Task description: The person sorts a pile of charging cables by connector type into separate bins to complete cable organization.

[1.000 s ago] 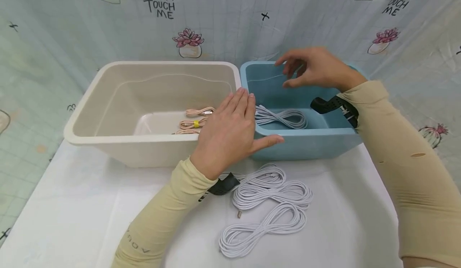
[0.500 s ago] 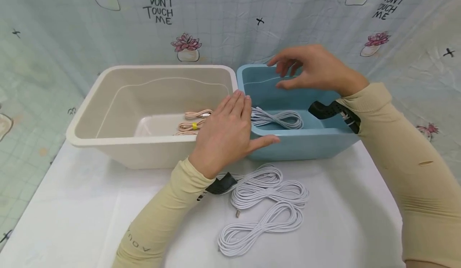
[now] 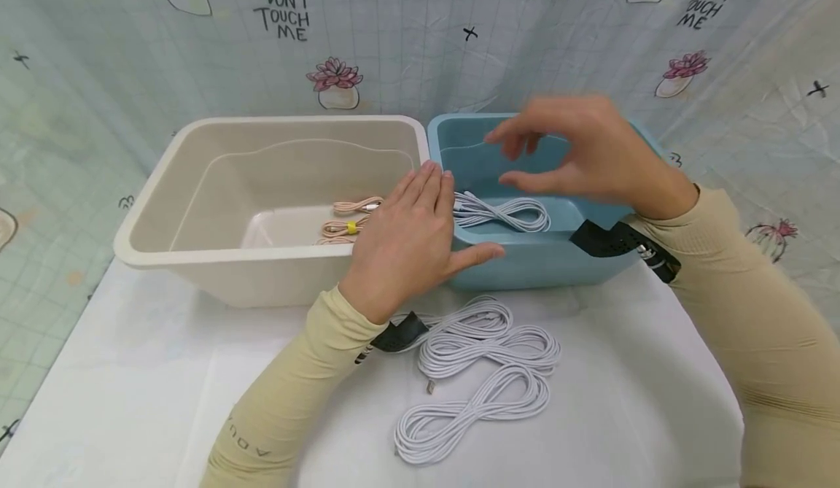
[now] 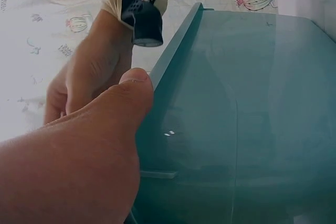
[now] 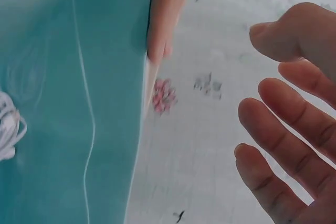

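Note:
My left hand (image 3: 410, 236) lies flat with fingers straight over the adjoining rims of a cream bin (image 3: 236, 256) and a blue bin (image 3: 525, 273), its thumb pointing right along the blue bin's front. Above the blue bin hovers my right hand (image 3: 587, 149), fingers loosely curved and thumb apart, with nothing between them. The right wrist view also shows this hand (image 5: 294, 129) spread and bare. One coiled white cable (image 3: 502, 212) lies inside the blue bin. Peach-coloured coiled cables (image 3: 341, 227), one with a yellow tie, lie in the cream bin, partly hidden behind the left hand.
On the white-covered table (image 3: 157, 393), in front of the bins, lie several coils of white cable: a near coil (image 3: 472, 415), a middle coil (image 3: 453, 357) and one partly behind the left wrist. A printed curtain (image 3: 394, 36) hangs close behind both bins.
My right hand has come back toward the front over the blue bin, slightly to the right, still holding nothing. The left hand stays on the rims. The cables have not moved.

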`<move>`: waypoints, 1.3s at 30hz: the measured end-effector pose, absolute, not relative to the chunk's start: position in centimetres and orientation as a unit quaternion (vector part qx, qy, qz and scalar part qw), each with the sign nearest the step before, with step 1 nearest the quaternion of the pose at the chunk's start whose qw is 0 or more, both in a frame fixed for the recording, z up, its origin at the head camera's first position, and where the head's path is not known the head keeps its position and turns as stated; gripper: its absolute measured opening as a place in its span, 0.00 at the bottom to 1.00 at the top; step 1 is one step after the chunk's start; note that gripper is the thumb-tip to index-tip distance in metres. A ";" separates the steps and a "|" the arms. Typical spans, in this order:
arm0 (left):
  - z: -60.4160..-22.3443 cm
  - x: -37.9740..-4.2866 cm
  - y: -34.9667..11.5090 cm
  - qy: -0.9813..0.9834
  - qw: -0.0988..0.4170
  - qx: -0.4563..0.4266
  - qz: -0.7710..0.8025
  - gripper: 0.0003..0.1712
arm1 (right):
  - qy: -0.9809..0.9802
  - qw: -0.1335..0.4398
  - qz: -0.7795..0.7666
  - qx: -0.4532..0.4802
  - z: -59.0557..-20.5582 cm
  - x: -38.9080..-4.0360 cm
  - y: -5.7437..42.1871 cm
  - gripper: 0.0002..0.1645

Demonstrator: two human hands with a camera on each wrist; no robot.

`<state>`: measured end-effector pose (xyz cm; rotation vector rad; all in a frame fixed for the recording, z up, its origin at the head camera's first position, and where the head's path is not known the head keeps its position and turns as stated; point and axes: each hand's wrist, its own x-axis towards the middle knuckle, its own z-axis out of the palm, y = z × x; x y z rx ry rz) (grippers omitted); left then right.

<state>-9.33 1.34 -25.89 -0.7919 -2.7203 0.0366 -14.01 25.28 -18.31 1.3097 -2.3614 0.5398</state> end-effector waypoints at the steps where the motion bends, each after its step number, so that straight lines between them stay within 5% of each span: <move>1: -25.9 -9.4 1.3 -0.948 0.158 -0.277 0.014 0.65 | -0.837 0.194 0.196 0.473 -18.4 -13.7 25.2 0.29; 13: -26.6 -9.4 1.1 -0.926 0.242 -0.291 0.000 0.61 | -0.738 0.215 0.310 0.559 -21.6 -9.3 23.3 0.19; 22: -26.6 -9.6 0.8 -0.927 0.229 -0.296 0.026 0.59 | -0.704 0.179 0.315 0.610 -24.1 -7.5 22.7 0.13; 32: -26.4 -9.6 1.0 -0.935 0.210 -0.284 0.023 0.64 | -0.753 0.022 0.246 0.610 -27.2 -5.9 22.9 0.17; 39: -26.3 -9.7 1.0 -0.935 0.209 -0.285 0.025 0.66 | -0.767 -0.021 0.223 0.601 -29.0 -6.0 22.6 0.20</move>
